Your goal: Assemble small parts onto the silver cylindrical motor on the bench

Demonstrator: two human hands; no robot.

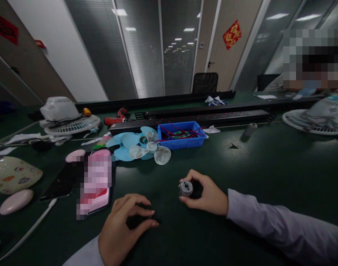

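The left hand (121,225) rests nearest on the dark green table (269,166), its fingers curled together around a small dark object (138,220) that is too shadowed to identify. Just beyond and to the right, the right hand (206,195) pinches a small grey cylindrical metal motor (186,188) between thumb and fingertips, its round end face turned up, with a dark part behind it inside the palm. This looks like a parts-handling step on a fan motor; the next move seems to call for steady alignment of the two pieces. Beyond the fingers lie translucent and light blue plastic fan blades (142,147), then a blue plastic bin (182,142) of red-wired circuit boards. Left of the fingers sits a black phone (59,183).
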